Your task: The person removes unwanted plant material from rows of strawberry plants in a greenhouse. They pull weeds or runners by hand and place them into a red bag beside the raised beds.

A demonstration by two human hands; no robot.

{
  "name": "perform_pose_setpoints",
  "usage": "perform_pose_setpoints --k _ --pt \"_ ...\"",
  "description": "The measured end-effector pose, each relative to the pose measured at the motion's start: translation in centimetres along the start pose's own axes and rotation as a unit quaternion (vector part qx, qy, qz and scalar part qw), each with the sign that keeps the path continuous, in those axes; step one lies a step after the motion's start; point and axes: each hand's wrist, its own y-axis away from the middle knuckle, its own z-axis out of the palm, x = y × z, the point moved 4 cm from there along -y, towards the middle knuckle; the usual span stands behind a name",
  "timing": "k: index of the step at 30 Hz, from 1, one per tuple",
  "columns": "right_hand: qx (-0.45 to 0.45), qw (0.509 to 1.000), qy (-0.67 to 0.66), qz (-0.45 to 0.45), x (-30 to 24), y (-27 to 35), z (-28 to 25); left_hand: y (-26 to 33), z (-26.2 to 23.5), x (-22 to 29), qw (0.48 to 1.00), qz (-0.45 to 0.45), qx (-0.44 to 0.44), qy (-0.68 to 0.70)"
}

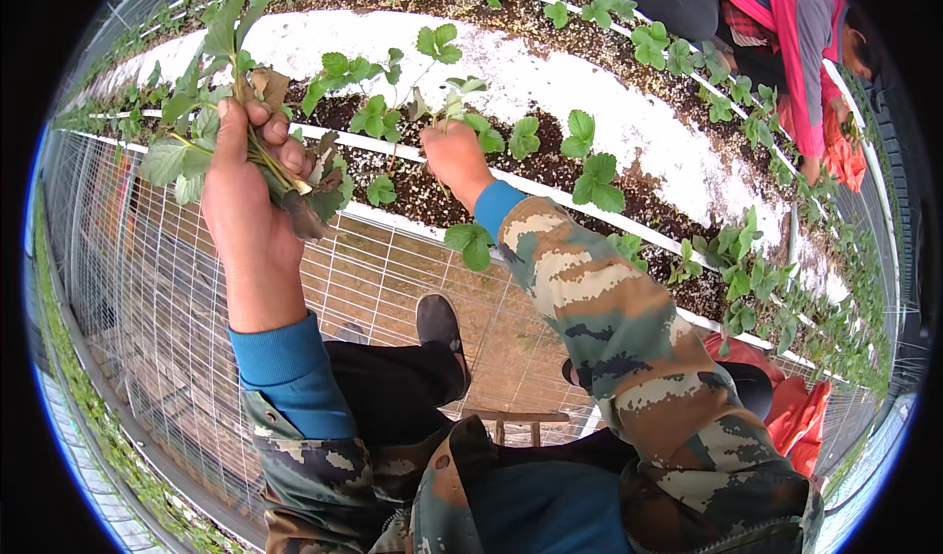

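My left hand [244, 176] is raised and closed around a bunch of pulled green leaves and stems [211, 83], some of them brown and wilted. My right hand [454, 156] reaches into the raised planting trough and pinches the base of a small green seedling [447, 102] standing in dark soil [550, 166]. Its fingers are curled round the stem. Both sleeves are camouflage over blue cuffs.
A row of leafy seedlings [589, 176] runs along the trough, edged by white film [609, 102] and a wire-mesh side [324, 279]. Another person in a pink and grey jacket [796, 33] works at the far row, top right. My dark shoe [439, 323] shows below.
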Motion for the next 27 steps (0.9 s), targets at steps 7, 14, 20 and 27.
perform_pose_setpoints --k 7,14,20,27 --pt "-0.048 0.970 0.219 -0.096 0.2 -4.8 2.5 0.3 0.4 0.4 0.999 0.001 -0.025 0.022" --pt "-0.055 0.973 0.195 -0.112 0.2 -4.7 2.7 0.3 1.1 0.1 1.000 -0.003 0.007 0.008" --pt "-0.032 0.979 0.172 -0.104 -1.0 -4.6 3.6 0.1 0.5 0.2 1.000 -0.002 -0.021 0.020" --pt "-0.108 0.993 -0.007 0.049 0.2 0.5 2.1 0.0 0.3 0.6 1.000 -0.001 -0.001 0.012"
